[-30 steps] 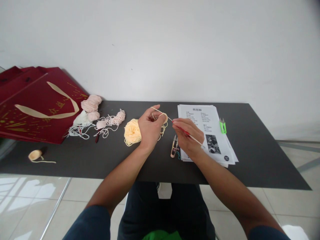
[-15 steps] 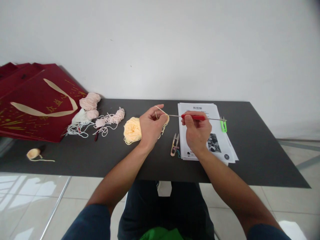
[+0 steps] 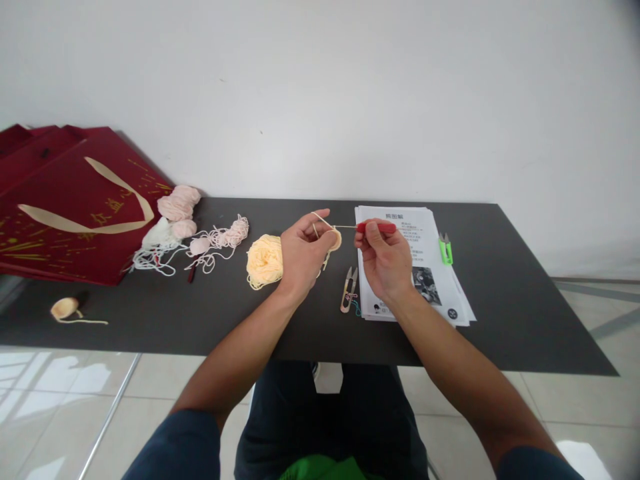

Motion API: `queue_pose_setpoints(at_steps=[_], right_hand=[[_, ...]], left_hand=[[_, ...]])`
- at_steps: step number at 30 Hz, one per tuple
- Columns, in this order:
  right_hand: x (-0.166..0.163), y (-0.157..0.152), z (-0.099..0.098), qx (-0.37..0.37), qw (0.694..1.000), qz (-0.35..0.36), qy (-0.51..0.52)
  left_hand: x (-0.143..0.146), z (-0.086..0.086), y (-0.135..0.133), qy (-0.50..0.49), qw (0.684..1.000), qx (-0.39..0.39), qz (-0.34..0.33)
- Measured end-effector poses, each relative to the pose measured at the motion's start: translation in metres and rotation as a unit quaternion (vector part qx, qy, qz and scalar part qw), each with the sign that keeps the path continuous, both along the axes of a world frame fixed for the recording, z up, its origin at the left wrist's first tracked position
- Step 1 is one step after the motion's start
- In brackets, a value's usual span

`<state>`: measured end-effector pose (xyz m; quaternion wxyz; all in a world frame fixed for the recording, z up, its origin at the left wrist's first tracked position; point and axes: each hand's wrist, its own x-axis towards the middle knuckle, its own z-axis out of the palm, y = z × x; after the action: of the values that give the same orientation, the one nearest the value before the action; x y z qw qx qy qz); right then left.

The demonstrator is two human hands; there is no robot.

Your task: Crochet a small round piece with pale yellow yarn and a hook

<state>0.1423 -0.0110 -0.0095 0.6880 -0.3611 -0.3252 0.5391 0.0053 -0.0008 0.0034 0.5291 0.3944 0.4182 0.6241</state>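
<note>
Head: crochet piece (image 3: 335,239), hook (image 3: 376,227) between hands (image 3: 300,257) (image 3: 386,263)

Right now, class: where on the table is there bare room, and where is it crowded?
Bare: the table right of the papers; the front strip between yarn scrap and left forearm. Crowded: red bags, pink yarn, yellow yarn, left hand pinching a yarn disc, right hand holding the hook, scissors.
</note>
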Motion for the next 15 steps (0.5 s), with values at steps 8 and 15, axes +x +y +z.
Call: queue_pose_setpoints(at_steps=[8, 15], right_hand=[[-0.0004, 0.0007, 0.0012, -0.023, 0.999, 0.010, 0.036], [0.0031, 0.0024, -0.0013, 0.009, 1.000, 0.007, 0.016]], left_hand=[[-0.0004, 0.0012, -0.0007, 0.013, 1.000, -0.004, 0.004], [0.0000, -0.0017, -0.0006, 0.027, 1.000, 0.011, 0.011]])
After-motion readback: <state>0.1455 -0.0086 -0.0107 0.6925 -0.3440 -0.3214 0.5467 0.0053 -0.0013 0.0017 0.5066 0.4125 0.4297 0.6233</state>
